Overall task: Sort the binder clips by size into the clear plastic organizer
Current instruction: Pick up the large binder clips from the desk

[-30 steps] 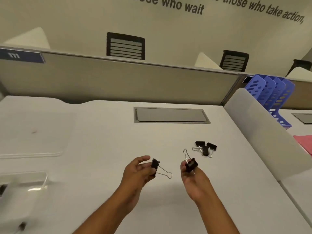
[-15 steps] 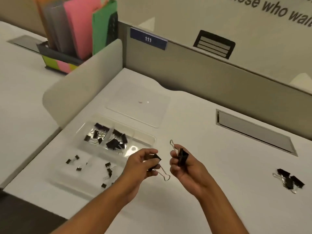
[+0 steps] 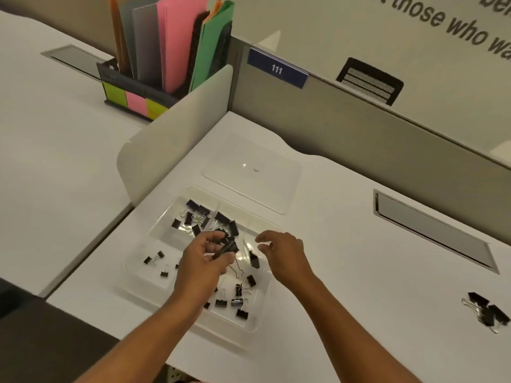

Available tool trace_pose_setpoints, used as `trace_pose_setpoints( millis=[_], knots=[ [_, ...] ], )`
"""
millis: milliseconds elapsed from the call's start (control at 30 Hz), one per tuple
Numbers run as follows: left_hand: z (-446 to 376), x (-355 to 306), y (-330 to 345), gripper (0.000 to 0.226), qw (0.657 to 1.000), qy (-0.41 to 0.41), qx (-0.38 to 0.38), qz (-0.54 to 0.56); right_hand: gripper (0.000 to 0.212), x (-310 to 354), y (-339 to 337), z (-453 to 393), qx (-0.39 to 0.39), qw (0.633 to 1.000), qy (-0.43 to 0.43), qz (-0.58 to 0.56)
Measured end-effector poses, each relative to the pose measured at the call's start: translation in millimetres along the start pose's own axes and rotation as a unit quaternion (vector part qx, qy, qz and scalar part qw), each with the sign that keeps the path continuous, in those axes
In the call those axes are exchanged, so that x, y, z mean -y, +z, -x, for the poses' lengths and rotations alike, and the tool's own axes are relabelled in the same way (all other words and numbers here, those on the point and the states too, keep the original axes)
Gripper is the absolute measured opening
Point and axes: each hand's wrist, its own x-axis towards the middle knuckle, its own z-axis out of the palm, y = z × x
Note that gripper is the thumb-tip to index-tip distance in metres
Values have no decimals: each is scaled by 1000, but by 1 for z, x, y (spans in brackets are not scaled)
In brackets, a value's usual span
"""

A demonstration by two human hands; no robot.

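I see both hands over the clear organizer point(image 3: 154, 228), which sits on the white desk point(image 3: 345, 244) near its left edge. My left hand point(image 3: 204, 261) pinches a black binder clip point(image 3: 228, 248) between thumb and fingers, with the clip's wire handle point(image 3: 238, 269) hanging down below the hand. My right hand point(image 3: 282, 252) is spread, fingers loosely curled and holding nothing, just right of the left hand. A loose clip point(image 3: 253, 260) sits in the tray between the two hands; I cannot tell whether it is resting on the tray floor or in the air.

The organizer's far compartments hold a heap of larger clips point(image 3: 204, 217). The near left compartment has a few tiny clips point(image 3: 154, 261), well apart from each other. The near right compartment has several middle-sized clips point(image 3: 237, 299).

The organizer's clear lid point(image 3: 254, 172) lies flat on the desk just behind it. Far to the right, near the desk edge, I see a small pile of unsorted clips point(image 3: 486, 310). A rack of coloured folders point(image 3: 171, 51) stands on the neighbouring desk beyond the white divider point(image 3: 171, 134).
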Motion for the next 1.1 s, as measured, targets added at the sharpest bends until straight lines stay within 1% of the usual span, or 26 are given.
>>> trace_pose_setpoints(
  millis=[33,100,133,200,233,267,300,367,467,567,600,667,733,833,900,933,1000,1100],
  knots=[
    [-1,0,-1,39,1000,7,2,-11,17,2,-2,3,-26,1000,-4,-8],
    [-4,2,-2,33,1000,19,13,-19,15,6,-6,12,-64,992,-7,-108],
    [-5,2,-1,29,999,25,19,-24,15,10,-7,18,-51,983,-3,-177],
    [-7,1,2,22,998,42,27,-45,17,21,-8,29,36,953,6,-301],
    [-7,0,4,21,997,47,30,-56,19,25,-8,33,79,936,7,-343],
    [-7,-1,7,22,996,50,29,-65,20,26,-7,35,103,924,7,-369],
    [-9,0,10,22,996,51,29,-71,21,27,-6,37,103,918,10,-383],
    [-13,1,13,20,995,54,31,-75,25,25,-8,34,66,918,27,-391],
    [-20,1,16,16,993,59,44,-90,30,16,-14,23,29,931,44,-362],
    [-26,-1,18,22,991,67,51,-103,27,7,-17,9,-18,968,57,-245],
    [-29,-1,20,24,991,70,50,-103,28,6,-18,4,-33,973,67,-216],
    [-33,-2,22,25,992,73,46,-93,33,7,-17,-6,-41,975,89,-198],
    [-36,-3,24,25,993,73,45,-84,34,10,-14,-14,-33,978,102,-179],
    [-37,-5,25,24,992,79,45,-85,32,9,-9,-20,-58,990,107,-78],
    [-36,-4,24,24,991,87,40,-89,28,6,-10,-17,-83,991,104,-17],
    [-36,-4,23,24,991,90,36,-94,26,3,-12,-14,-90,991,102,-7],
    [-35,-1,21,24,991,92,27,-98,20,-4,-14,-10,-94,990,106,-21],
    [-33,4,22,24,990,89,22,-103,19,-13,-13,-4,-73,993,84,-27]
  ],
)
